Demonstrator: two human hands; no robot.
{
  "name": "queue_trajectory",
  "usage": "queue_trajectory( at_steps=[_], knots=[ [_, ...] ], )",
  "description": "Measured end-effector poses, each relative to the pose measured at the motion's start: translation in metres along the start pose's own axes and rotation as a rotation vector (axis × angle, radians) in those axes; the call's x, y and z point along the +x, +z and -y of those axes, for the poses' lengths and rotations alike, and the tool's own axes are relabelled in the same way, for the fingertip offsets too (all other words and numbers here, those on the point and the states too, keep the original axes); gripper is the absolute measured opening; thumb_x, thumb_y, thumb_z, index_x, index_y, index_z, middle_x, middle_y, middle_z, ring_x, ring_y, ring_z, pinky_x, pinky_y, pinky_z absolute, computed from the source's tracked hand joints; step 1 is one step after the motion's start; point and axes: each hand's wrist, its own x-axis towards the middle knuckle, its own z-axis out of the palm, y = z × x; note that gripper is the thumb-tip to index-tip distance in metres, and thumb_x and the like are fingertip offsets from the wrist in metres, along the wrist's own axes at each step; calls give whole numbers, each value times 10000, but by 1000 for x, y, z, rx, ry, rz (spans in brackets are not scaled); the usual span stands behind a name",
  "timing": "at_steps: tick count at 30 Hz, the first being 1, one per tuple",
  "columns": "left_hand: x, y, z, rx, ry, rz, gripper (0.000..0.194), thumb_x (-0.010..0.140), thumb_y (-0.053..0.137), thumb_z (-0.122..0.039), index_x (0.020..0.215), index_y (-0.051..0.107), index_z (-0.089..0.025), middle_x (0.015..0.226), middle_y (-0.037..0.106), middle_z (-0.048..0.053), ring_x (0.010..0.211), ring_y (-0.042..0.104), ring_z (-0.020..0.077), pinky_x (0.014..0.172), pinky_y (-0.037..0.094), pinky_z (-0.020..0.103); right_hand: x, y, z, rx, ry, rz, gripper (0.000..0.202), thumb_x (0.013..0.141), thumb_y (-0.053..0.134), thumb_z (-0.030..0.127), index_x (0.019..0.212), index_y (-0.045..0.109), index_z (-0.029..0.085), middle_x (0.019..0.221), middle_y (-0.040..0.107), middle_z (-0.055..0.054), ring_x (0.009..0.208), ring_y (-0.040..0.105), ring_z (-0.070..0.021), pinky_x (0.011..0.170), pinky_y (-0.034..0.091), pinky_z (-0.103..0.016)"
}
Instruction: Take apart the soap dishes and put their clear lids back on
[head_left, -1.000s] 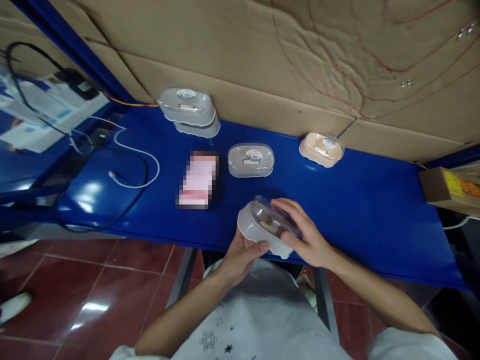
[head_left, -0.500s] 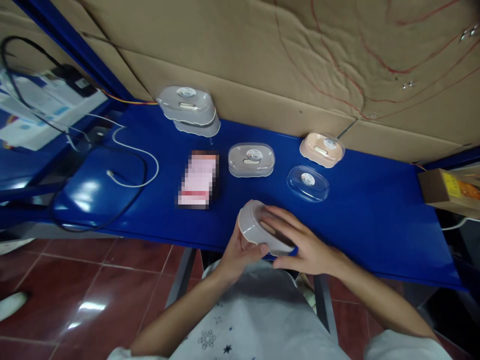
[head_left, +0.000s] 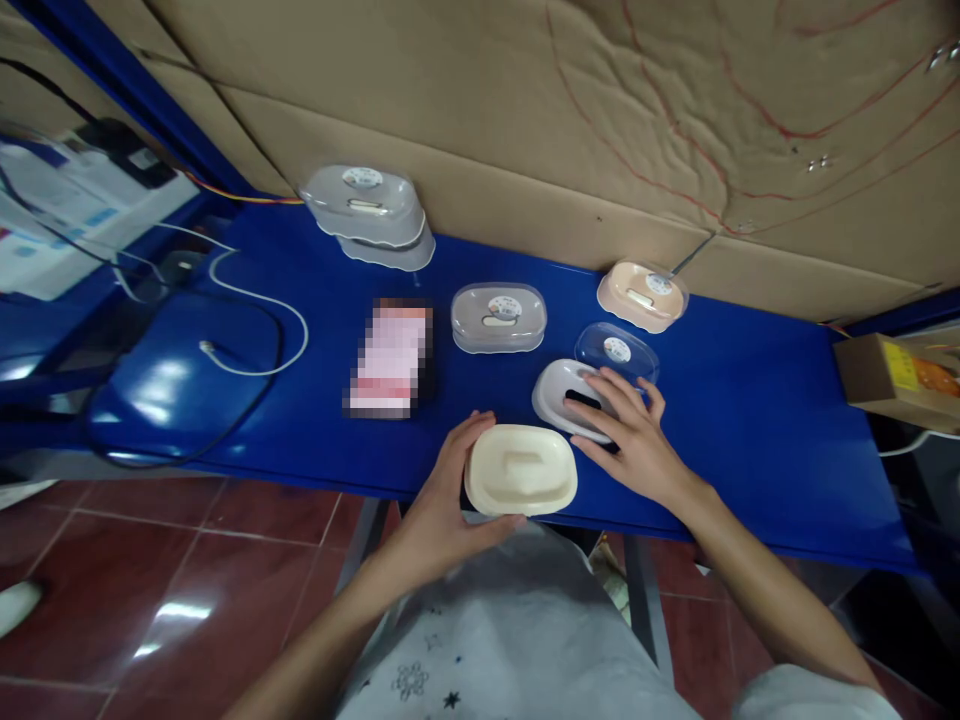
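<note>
My left hand (head_left: 450,500) grips a cream oval plastic tray (head_left: 521,470) by its left end, thumb along the near rim and fingers at the far side. The tray has a raised bar in its middle and is held over the table's front edge. To its right, my right hand (head_left: 630,440) has its fingers over the right side of a grey oval plastic shell (head_left: 553,395) with a dark slot in its top. The shell is low at the table, in front of a clear oval lid (head_left: 619,350) with a round label, partly covering it from view.
A lidded grey oval box (head_left: 499,320) stands behind the tray; a lidded peach one (head_left: 641,297) is at the back right. Stacked grey boxes (head_left: 367,215) stand at the back left. A blurred-out phone-like object (head_left: 390,360), white cable (head_left: 300,340) and cardboard box (head_left: 874,375) lie around.
The grey shell and cream tray have come apart. My right hand has carried the shell right and forward beside the clear lid, while my left hand keeps the tray.
</note>
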Motion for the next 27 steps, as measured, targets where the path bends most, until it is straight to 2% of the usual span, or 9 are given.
queue_trajectory(
  at_steps=[2,4,7,10,12,14,18,23,27],
  knots=[
    [5,-4,3,222,55,37,964,855,887,-427,1646,338,-382,1787,292,125,1685,184,438,1335,209,702,0,-1,4,-39,-5,-24,451,1088,614,397,1529,580,311,1699,486,-126,1629,365,-370,1286,212,-688],
    [9,-5,5,359,90,49,982,907,841,-414,1693,254,-393,1810,247,127,1699,123,429,1345,138,721,-1,-1,15,-16,-81,-33,522,1083,607,470,1562,544,271,1687,499,-146,1627,361,-366,1283,252,-652],
    [9,-2,7,375,70,51,1066,931,817,-425,1732,114,-423,1827,205,123,1701,126,416,1346,135,722,-6,3,38,3,-267,15,536,1072,599,568,1496,605,241,1563,640,-119,1492,530,-327,1271,297,-592],
    [1,0,6,151,-11,1,1014,936,812,-446,1720,170,-452,1828,212,88,1688,217,388,1346,249,664,-12,11,55,-36,-329,-9,292,1089,636,393,1306,715,214,1341,780,-68,1225,688,-248,1191,387,-487],
    [-6,1,5,-92,-56,-95,849,974,768,-433,1682,298,-435,1804,285,78,1663,305,353,1347,294,612,-15,15,62,-25,-306,-57,172,1073,663,266,1205,742,189,1182,818,-49,1066,717,-212,1088,449,-424],
    [-9,4,3,-339,-99,-185,701,1007,724,-430,1630,405,-394,1759,385,88,1638,369,329,1349,313,575,-15,14,67,33,-268,-94,150,1057,689,237,1181,744,172,1087,818,-40,984,716,-192,1015,472,-393],
    [-7,8,-6,-650,-209,-279,669,979,756,-439,1583,489,-333,1701,486,105,1631,384,324,1351,322,537,-14,7,74,131,-275,-153,191,1040,725,240,1219,731,173,1055,809,-31,956,714,-168,960,467,-374],
    [-1,10,-20,-753,-308,-375,683,922,822,-373,1542,538,-331,1708,477,85,1637,369,325,1343,339,508,-13,-5,72,153,-256,-114,161,1037,703,178,1195,734,182,1069,790,-49,972,718,-175,917,488,-360],
    [-2,14,-25,-860,-347,-378,634,927,822,-365,1510,581,-309,1676,515,95,1628,384,325,1303,412,480,-14,-14,75,370,-193,-124,282,1014,694,112,1275,697,218,1063,764,-41,980,718,-179,878,521,-357]
  ],
)
